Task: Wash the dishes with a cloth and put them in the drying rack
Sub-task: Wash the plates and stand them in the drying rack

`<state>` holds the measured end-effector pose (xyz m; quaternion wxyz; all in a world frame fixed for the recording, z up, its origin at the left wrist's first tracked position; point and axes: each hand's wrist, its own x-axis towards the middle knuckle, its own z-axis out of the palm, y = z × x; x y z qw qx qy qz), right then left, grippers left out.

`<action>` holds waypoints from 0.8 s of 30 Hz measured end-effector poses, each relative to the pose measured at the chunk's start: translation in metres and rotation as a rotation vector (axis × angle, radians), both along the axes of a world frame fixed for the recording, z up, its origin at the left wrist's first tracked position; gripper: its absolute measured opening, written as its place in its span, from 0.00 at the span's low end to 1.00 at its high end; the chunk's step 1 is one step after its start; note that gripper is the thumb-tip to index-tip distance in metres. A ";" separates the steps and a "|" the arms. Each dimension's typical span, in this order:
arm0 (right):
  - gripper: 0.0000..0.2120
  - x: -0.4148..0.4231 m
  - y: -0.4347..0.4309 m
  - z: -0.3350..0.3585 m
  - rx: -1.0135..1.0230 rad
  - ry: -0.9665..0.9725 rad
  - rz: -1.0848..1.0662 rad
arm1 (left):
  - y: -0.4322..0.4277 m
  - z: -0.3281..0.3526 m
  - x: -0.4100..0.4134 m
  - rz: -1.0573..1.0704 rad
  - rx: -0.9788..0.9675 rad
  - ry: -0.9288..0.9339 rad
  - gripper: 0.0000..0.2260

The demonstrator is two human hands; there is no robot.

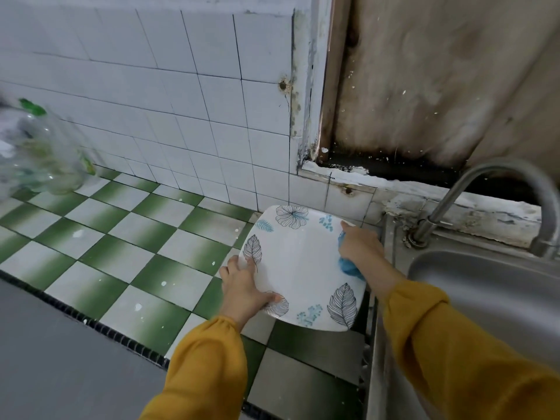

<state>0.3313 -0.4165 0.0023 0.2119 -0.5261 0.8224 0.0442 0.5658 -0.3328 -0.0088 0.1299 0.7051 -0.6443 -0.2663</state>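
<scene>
Head cam: squarish plate [300,262] is facing up, left hand [242,286] is pinching its near-left rim, right hand [360,244] is clutching a half-hidden blue cloth [348,268] against its right edge.

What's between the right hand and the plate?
A blue cloth, gripped by the right hand against the plate; shown in the head view.
</scene>
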 end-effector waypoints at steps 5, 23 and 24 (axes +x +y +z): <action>0.29 -0.022 0.035 0.030 -0.056 0.056 0.036 | 0.030 0.032 -0.010 -0.034 -0.024 0.019 0.45; 0.37 -0.150 0.204 0.046 -0.037 -0.281 -0.120 | 0.117 0.041 -0.096 -0.011 0.085 0.398 0.42; 0.35 -0.159 0.215 0.046 -0.045 -0.342 -0.144 | 0.122 0.040 -0.103 0.041 0.113 0.475 0.43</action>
